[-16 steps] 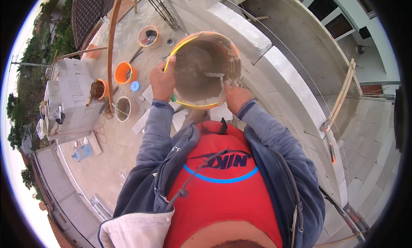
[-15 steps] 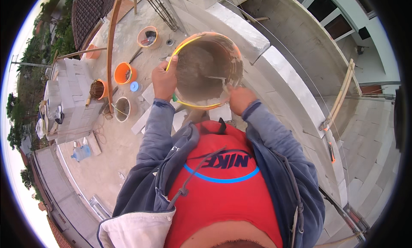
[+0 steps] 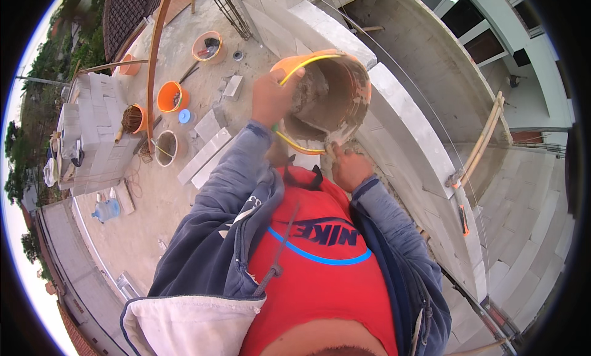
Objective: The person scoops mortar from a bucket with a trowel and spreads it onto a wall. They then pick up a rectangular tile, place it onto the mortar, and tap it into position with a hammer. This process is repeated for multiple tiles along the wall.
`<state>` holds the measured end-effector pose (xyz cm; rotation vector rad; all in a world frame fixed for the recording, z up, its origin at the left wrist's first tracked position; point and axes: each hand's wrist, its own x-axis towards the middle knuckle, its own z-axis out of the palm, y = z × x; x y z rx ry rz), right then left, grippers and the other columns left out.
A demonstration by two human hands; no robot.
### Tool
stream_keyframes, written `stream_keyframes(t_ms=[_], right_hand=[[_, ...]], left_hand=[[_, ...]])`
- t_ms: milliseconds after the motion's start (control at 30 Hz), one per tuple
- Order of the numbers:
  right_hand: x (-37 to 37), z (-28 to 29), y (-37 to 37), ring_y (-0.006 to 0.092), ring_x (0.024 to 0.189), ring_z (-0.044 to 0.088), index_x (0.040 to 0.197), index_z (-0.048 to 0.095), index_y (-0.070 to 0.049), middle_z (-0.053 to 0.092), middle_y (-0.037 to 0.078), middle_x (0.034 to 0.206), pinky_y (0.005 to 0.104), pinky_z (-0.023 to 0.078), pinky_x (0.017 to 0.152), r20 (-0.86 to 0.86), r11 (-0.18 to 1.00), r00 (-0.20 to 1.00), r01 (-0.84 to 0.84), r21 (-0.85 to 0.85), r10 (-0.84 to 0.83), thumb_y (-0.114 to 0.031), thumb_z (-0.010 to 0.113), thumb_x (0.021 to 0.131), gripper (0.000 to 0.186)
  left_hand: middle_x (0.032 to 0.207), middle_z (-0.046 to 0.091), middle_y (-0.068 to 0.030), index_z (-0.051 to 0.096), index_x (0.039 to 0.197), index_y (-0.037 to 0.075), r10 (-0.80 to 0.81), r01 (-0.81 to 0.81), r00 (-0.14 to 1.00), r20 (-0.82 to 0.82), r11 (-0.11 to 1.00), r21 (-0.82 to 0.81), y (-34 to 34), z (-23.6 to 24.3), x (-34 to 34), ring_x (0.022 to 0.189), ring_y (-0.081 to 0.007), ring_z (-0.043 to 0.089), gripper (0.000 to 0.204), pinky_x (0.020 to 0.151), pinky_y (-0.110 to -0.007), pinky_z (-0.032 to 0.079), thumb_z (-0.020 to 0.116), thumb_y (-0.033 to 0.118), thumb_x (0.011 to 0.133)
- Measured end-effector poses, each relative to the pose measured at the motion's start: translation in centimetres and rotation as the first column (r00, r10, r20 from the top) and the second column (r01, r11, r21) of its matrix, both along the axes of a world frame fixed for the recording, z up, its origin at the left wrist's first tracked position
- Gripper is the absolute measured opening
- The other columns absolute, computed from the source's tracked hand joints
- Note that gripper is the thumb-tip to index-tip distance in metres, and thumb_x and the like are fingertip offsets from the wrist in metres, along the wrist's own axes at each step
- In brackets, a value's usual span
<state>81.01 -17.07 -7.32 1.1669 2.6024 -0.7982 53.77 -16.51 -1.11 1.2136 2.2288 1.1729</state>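
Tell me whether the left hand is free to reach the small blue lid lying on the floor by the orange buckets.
Probably not as things stand: the left hand grips the rim of the tilted orange bucket, which the right hand steadies from below. The blue lid lies on the floor below, well apart.

I read soft, even daylight, apparently overcast; shadows are faint and diffuse. No glare. Strong fisheye bending toward the black circular rim: the grey concrete block wall (image 3: 406,131) curves. Centre is sharp; the edges are soft and the sky at left is blown out.
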Motion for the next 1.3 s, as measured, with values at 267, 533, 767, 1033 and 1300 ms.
stream_keyframes(t_ms=[267,533,767,1033,1300], right_hand=[[-5.0,-3.8,4.7,0.0217,0.048,0.06,0.15,0.049,-0.007,0.063,0.011,0.078,0.0358,0.05,0.042,-0.048,0.185,0.812,0.074,-0.98,-0.582,-0.029,0.059,0.104,0.053],[-10.2,-3.2,12.3,0.0123,0.041,0.049,0.153,0.044,-0.007,0.059,0.008,0.08,0.0267,0.037,0.032,0.08,-0.121,0.484,-0.053,-0.991,-0.871,-0.026,0.055,0.107,0.05],[-20.0,0.1,27.0,0.0229,0.056,0.065,0.144,0.06,-0.009,0.07,0.014,0.084,0.0383,0.051,0.049,-0.266,0.704,0.687,0.496,-0.509,-0.676,-0.033,0.064,0.102,0.049],[-22.7,-2.5,31.5,0.0424,0.095,0.073,0.149,0.056,-0.017,0.075,0.024,0.103,0.0549,0.058,0.085,-0.048,0.915,0.971,0.235,0.327,-0.232,-0.031,0.063,0.097,0.054],[-13.5,-5.0,25.1,0.0403,0.087,0.073,0.158,0.048,-0.028,0.072,0.017,0.106,0.0529,0.059,0.079,-0.027,0.871,0.939,0.328,0.365,-0.343,-0.035,0.062,0.098,0.063]], left_hand=[[0.061,0.049,-0.016,0.061,0.071,-0.002,-0.043,0.056,0.992,0.117,0.992,-0.114,4.9,-5.4,-3.8,0.059,-0.0251,0.046,0.067,0.059,-0.045,0.043,0.068,0.058,0.1],[0.065,0.048,-0.0066,0.068,0.087,-0.004,0.194,-0.137,0.909,0.37,0.975,-0.175,5.3,-11.9,-17.1,0.066,-0.015,0.044,0.064,0.06,-0.041,0.04,0.06,0.057,0.107],[0.065,0.046,-0.0005,0.058,0.075,-0.002,0.303,-0.23,0.842,0.446,0.95,-0.211,3.9,-16.4,-24.7,0.066,-0.0114,0.04,0.068,0.057,-0.037,0.036,0.061,0.058,0.107],[0.067,0.046,0.003,0.059,0.073,0.001,0.399,-0.353,0.807,0.435,0.917,-0.185,-0.5,-16.1,-30.3,0.064,-0.01,0.04,0.065,0.057,-0.035,0.034,0.062,0.057,0.107],[0.067,0.041,0.0059,0.052,0.07,0.008,0.435,-0.425,0.808,0.397,0.897,-0.12,-3.6,-15.2,-31.4,0.063,-0.0081,0.036,0.062,0.056,-0.032,0.03,0.064,0.055,0.107]])
